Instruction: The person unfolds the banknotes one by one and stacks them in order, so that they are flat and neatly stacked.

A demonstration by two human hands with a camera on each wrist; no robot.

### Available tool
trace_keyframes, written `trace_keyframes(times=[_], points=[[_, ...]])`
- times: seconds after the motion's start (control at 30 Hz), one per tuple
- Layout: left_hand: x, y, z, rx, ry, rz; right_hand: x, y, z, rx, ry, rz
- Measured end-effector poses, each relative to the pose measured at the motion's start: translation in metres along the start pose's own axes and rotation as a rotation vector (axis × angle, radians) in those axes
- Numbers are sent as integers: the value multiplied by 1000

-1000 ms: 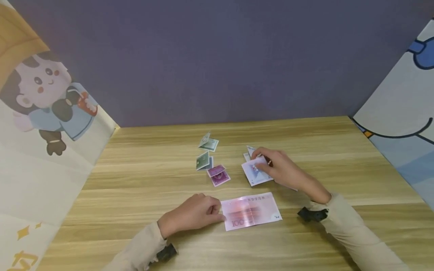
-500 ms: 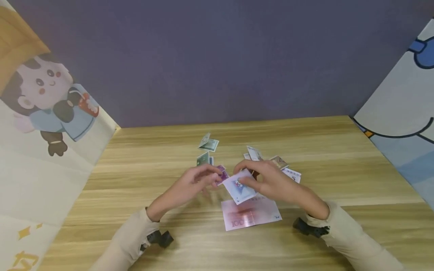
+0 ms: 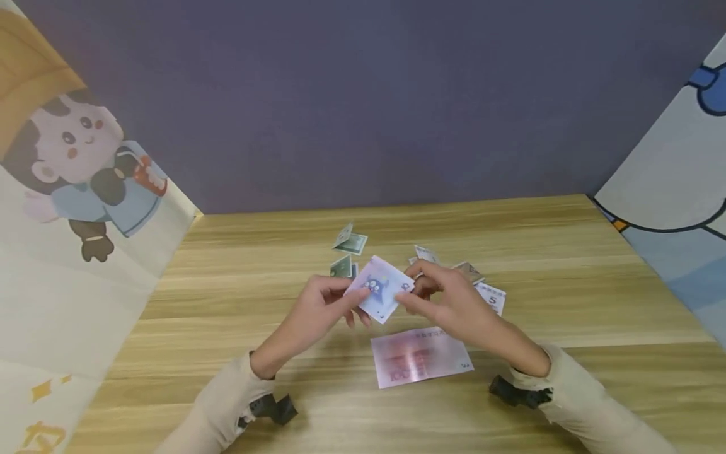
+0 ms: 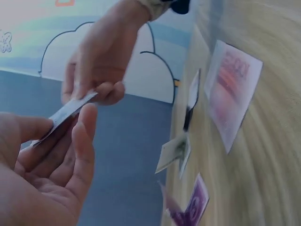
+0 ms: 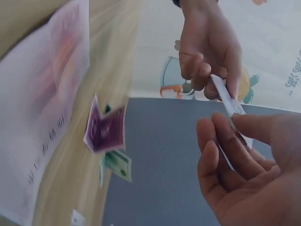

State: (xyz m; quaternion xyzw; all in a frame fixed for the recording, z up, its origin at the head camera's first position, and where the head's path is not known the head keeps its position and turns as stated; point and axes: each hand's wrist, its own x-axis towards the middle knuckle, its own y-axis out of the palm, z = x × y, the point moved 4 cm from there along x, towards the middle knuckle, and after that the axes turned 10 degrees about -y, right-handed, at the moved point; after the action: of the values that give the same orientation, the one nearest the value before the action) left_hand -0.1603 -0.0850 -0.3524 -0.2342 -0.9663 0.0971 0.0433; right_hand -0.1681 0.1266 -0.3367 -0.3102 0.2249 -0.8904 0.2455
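Both hands hold a folded play banknote [image 3: 379, 291], pale pink with a blue cartoon figure, above the table. My left hand [image 3: 314, 315] pinches its left side between thumb and fingers. My right hand [image 3: 454, 306] pinches the right corner, thumb on top. In the left wrist view the folded note [image 4: 66, 115] appears nearly edge-on between the two hands. Flat below them lies a pink 100 banknote [image 3: 421, 358]. A folded purple note [image 5: 110, 128], open like a V, shows in the right wrist view; the hands and held note hide it from the head camera.
Two folded green notes [image 3: 351, 243] [image 3: 341, 267] stand half-open farther back on the wooden table [image 3: 238, 252]. Right of centre lie a pale folded note [image 3: 425, 254], a brownish one [image 3: 469, 272] and one marked 5 [image 3: 492, 296]. A dark panel [image 3: 363, 113] rises behind.
The right hand has lifted the folded pale note and carried it left to the middle. The left hand has left the 100 note and now pinches the folded note too.
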Motion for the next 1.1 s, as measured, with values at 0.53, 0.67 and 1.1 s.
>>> trace_keyframes(times=[0.53,0.67,1.1], points=[[-4,20,6,-17,-18,319,0,-3,7,22,-89,102],[-3,22,5,-26,3,346,-1,-3,6,22,-72,117],[0,18,5,-16,-39,273,-7,-13,8,126,-25,145]])
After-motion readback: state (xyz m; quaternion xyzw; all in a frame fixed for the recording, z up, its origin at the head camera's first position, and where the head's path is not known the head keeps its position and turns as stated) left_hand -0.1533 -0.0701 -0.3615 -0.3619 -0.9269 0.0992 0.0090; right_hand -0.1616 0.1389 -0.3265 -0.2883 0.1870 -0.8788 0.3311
